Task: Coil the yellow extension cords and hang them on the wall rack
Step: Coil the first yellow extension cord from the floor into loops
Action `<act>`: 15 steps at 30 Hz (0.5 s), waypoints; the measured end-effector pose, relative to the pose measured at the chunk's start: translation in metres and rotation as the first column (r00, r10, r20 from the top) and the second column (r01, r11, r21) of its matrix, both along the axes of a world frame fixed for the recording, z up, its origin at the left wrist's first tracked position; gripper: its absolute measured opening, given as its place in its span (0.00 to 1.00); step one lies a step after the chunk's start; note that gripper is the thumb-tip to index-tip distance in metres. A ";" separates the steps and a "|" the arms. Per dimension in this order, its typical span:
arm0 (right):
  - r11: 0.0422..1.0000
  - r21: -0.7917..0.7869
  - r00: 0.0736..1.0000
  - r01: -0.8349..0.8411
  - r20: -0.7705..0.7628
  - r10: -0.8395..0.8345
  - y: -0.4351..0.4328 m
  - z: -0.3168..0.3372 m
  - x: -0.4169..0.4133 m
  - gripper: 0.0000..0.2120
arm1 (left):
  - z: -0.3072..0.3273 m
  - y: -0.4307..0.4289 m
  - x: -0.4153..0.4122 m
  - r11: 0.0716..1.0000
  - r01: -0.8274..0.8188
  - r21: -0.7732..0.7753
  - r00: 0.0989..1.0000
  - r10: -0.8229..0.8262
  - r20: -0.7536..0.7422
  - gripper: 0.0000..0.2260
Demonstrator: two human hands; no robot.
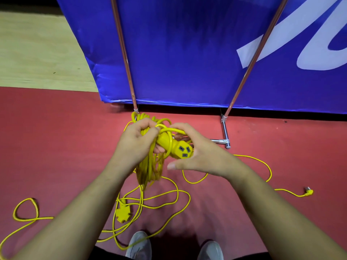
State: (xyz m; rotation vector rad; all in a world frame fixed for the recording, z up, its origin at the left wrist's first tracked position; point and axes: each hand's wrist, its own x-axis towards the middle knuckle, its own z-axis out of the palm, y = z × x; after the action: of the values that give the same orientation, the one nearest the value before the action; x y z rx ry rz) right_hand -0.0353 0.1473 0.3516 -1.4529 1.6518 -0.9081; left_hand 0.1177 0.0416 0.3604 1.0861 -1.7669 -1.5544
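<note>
Head view: my left hand (135,143) grips the cord bundle (148,168); my right hand (203,155) holds the socket end (182,150). I should wrap it tight.

We see the left hand (137,141) gripping a coiled bundle of yellow extension cord (150,167), its loops hanging below the fist. The right hand (201,154) curls its fingers over the bundle's three-slot socket end (181,150), thumb apart. More loose cord (169,201) sprawls on the red floor (56,147), with another socket block (123,215) and an angled plug (308,192). A blue banner (187,53) stands behind.
</note>
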 end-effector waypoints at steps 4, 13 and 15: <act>0.959 -0.178 0.968 0.219 -0.081 -0.236 -0.003 -0.007 0.003 0.30 | -0.003 -0.001 -0.001 0.978 -0.060 0.198 0.992 0.080 -0.095 0.06; 0.975 -0.132 0.966 0.180 0.210 -0.150 -0.003 -0.006 -0.012 0.23 | -0.008 -0.005 -0.002 0.975 -0.019 0.223 0.999 0.024 -0.021 0.07; 0.950 -0.166 0.957 0.266 0.162 -0.240 -0.007 -0.013 -0.014 0.27 | -0.008 -0.003 -0.003 0.982 -0.011 0.186 0.999 0.018 -0.033 0.06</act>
State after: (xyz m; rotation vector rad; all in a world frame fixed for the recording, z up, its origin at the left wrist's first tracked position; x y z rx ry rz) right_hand -0.0490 0.1401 0.3384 -1.2798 1.7102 -1.3091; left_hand 0.1149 0.0387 0.3519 1.1492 -1.6123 -1.7466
